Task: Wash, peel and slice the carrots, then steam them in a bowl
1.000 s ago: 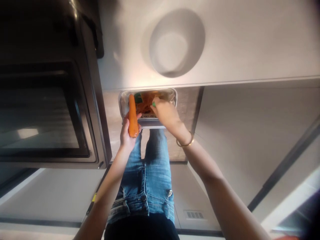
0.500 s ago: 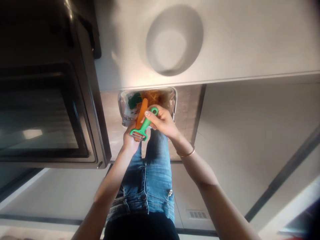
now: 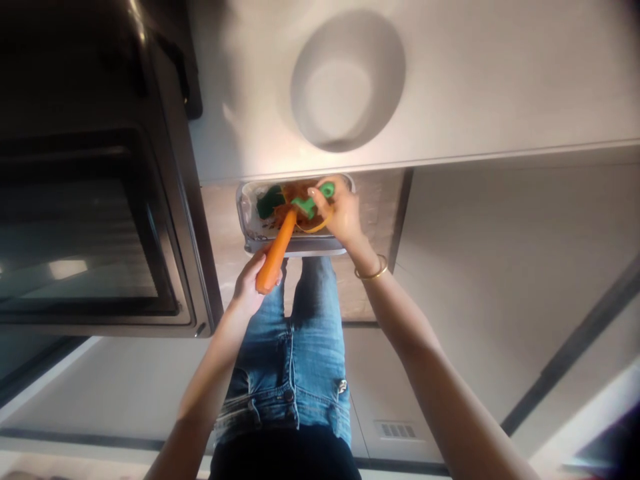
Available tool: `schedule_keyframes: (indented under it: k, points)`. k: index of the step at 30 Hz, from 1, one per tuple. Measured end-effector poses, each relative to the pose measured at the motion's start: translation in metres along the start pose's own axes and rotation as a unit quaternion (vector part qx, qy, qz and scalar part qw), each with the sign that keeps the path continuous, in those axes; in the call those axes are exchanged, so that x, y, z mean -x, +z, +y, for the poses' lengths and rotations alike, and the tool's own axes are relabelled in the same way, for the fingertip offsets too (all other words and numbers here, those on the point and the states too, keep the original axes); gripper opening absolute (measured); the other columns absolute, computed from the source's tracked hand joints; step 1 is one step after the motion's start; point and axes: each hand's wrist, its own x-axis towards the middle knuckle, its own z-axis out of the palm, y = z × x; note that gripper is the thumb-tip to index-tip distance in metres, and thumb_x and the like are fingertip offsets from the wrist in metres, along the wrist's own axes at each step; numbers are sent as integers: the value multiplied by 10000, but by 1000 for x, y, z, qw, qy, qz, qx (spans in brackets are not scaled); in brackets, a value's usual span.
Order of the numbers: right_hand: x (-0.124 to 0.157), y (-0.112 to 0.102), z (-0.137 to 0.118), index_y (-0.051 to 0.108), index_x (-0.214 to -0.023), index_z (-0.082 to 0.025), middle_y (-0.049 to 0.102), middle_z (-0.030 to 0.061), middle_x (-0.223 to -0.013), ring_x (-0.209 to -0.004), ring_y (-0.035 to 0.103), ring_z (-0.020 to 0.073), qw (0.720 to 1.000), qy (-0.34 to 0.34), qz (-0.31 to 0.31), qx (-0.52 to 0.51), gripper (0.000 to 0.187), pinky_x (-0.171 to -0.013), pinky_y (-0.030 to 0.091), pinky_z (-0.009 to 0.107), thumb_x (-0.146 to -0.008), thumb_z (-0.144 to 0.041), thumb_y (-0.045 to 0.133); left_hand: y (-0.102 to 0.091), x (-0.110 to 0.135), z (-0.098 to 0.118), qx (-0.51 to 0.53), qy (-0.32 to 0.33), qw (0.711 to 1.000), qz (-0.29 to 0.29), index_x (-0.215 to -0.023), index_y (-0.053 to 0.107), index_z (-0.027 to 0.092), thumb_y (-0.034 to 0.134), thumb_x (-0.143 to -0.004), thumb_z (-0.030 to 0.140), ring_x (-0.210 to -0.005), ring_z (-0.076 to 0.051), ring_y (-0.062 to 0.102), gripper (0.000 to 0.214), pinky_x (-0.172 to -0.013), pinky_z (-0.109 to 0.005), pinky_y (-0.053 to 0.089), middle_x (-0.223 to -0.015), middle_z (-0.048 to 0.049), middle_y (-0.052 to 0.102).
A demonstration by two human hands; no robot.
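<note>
My left hand (image 3: 249, 285) grips the thick end of an orange carrot (image 3: 276, 253), which slants up and to the right over a small bin (image 3: 295, 245) lined with clear plastic. My right hand (image 3: 340, 215) is closed on a green peeler (image 3: 311, 202) at the carrot's far tip, above the bin. A thin orange peel strip (image 3: 313, 229) curls below the peeler. Orange peelings and a dark green scrap (image 3: 270, 200) lie inside the bin.
A pale counter (image 3: 475, 87) with a round sunken bowl (image 3: 347, 79) runs across the top. A dark oven door (image 3: 90, 220) stands at the left. My jeans-clad legs (image 3: 295, 360) are below the bin, and white cabinet fronts (image 3: 500, 267) fill the right.
The right hand has run the peeler from the carrot's near end up to its tip over the bin, and a peel strip now hangs loose. The carrot is tilted further right.
</note>
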Motion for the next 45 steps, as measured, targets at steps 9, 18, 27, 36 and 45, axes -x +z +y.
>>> schedule_keyframes:
  k: [9, 18, 27, 36, 45]
  points:
    - [29, 3, 17, 635, -1141, -216, 643, 93, -1332, -1237, 551, 255, 973, -80, -57, 208, 299, -1108, 385, 468, -953, -186, 405, -2, 2, 9, 7, -2, 1000, 4, -1166, 695, 260, 513, -943, 488, -606, -175, 553, 367, -490, -319, 412, -1003, -95, 704]
    - [58, -23, 8, 635, -1112, -311, 712, 74, -1166, -1081, 655, 265, 979, -90, 91, 160, 175, -971, 512, 432, -970, -313, 532, 3, -9, 4, 86, 24, 993, 74, -1193, 639, 214, 508, -959, 405, -672, -162, 601, 330, -580, -305, 480, -948, -72, 695]
    - [79, -12, -15, 587, -1085, -267, 721, 27, -1034, -744, 692, 140, 985, -67, 147, -60, 223, -679, 579, 296, -939, -433, 624, 26, 4, 14, 122, -9, 986, 116, -955, 664, 176, 428, -993, 312, -548, -122, 517, 276, -511, -260, 427, -806, -50, 668]
    - [76, 19, -34, 547, -996, -215, 672, -11, -788, -520, 542, 75, 927, 40, -198, -316, 379, -477, 467, 212, -862, -534, 702, 35, 7, 11, 135, -30, 984, 111, -970, 692, 154, 569, -911, 252, -653, -149, 657, 168, -564, -252, 494, -791, -34, 708]
    - [67, 19, -34, 523, -1012, -216, 683, 13, -853, -634, 622, 103, 920, -1, -263, -291, 376, -518, 495, 209, -876, -526, 686, 23, 11, 9, 109, -70, 990, 53, -971, 694, 163, 565, -885, 222, -635, -145, 632, 165, -513, -241, 457, -793, -44, 691]
